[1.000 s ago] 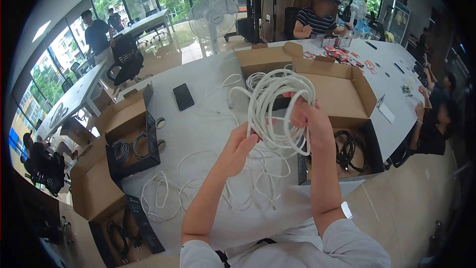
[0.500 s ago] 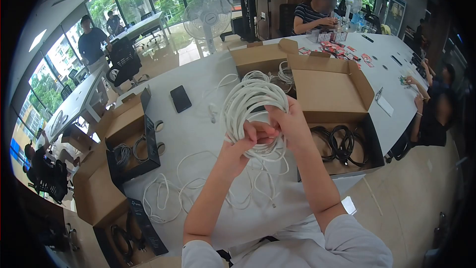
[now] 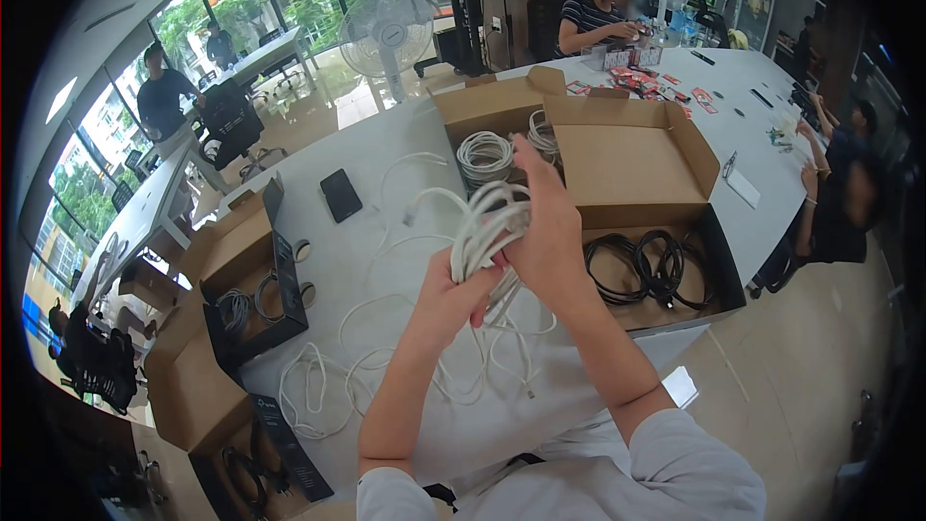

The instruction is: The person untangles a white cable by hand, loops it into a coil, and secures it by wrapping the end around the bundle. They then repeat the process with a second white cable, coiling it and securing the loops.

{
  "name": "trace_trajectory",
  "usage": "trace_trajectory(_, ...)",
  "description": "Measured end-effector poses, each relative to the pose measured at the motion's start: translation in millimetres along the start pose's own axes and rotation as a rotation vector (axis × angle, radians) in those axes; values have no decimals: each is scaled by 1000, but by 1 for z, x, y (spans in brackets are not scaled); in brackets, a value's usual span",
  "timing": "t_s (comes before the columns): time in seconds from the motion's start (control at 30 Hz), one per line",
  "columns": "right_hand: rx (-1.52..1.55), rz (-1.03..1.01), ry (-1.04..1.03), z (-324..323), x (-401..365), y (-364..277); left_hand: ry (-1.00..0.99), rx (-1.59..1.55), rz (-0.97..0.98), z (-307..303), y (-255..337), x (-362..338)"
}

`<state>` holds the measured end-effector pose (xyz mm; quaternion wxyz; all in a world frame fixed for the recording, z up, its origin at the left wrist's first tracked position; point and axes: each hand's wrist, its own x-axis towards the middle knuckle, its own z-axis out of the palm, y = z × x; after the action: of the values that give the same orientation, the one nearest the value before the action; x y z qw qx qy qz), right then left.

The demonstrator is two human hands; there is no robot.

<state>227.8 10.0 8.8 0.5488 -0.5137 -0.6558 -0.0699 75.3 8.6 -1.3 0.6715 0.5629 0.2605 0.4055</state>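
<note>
1. Left hand (image 3: 451,291): raised above the near table edge, fingers closed around the lower part of the white cable bundle (image 3: 485,224), a hank of thin plastic-sheathed cord pressed into long, narrow loops. The grip is clamped.

2. Right hand (image 3: 542,232): just above and touching the left hand, wrapped over the bundle's middle, with the index finger extended upward. It is also clamped. Holding at two points most likely prevents the loops from springing apart. The bundle is in mid-air above the table, and its tails hang down.

3. White rectangular table (image 3: 386,241): loose white cord (image 3: 381,367) lies in slack curls directly below the hands.

4. Open brown cardboard box with black lining (image 3: 719,275): to the right, flaps folded back, holding coiled black rubber-sheathed cables (image 3: 641,265). Similar lined boxes (image 3: 231,232) stand to the left with their lids open, which gives access to the contents. One box at the near left carries a small white mark; it is too small to read.

5. Black flat smartphone (image 3: 340,195): lies face up beyond the hands.

6. Farther brown cardboard box (image 3: 497,101): contains coiled white cables (image 3: 482,154), sorted apart from the black ones.

7. Far end: small red packets (image 3: 666,87) lie in front of a seated person in a striped shirt (image 3: 584,19). A white pedestal fan (image 3: 391,34) stands by the windows. No text is legible anywhere.
</note>
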Motion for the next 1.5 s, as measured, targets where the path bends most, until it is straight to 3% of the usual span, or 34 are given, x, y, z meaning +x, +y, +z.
trace_trajectory(0.03,-46,-18,-6,-1,1,3,-70,44,-45,0,3,-2)
trace_trajectory(0.13,276,162,-217,-10,4,1,-152,115,-78,0,10,-6)
trace_trajectory(0.17,314,115,-153,-5,4,2,-205,105,-86,-3,12,-8)
trace_trajectory(0.27,451,232,-392,-13,5,-2,-384,49,-120,-21,19,-10)
trace_trajectory(0.33,523,244,-361,-12,6,-7,-520,-20,-162,-27,20,-10)
trace_trajectory(0.43,620,310,-306,-13,6,-2,-778,27,59,-21,1,-1)
trace_trajectory(0.57,640,369,-238,-17,8,13,-675,43,40,-6,-10,1)
trace_trajectory(0.77,653,373,-151,-17,12,29,-117,-24,109,5,-8,0)
trace_trajectory(0.87,997,740,-570,-45,20,20,58,-44,167,-4,-5,5)
trace_trajectory(0.9,1064,725,-595,-41,18,18,98,-62,204,-8,-4,7)
trace_trajectory(1.0,1153,813,-580,-31,17,17,77,-8,148,-20,3,9)
trace_trajectory(1.1,1194,797,-629,-33,20,16,-124,170,-12,-33,7,8)
trace_trajectory(1.2,1235,731,-685,-39,21,17,-420,78,0,-43,-4,8)
trace_trajectory(1.23,1199,703,-684,-40,21,19,-439,3,96,-39,-11,6)
trace_trajectory(1.33,1064,647,-626,-41,21,19,-252,-444,-47,-16,-7,0)
trace_trajectory(1.5,871,605,-484,-44,23,5,-246,-225,110,-21,-20,6)
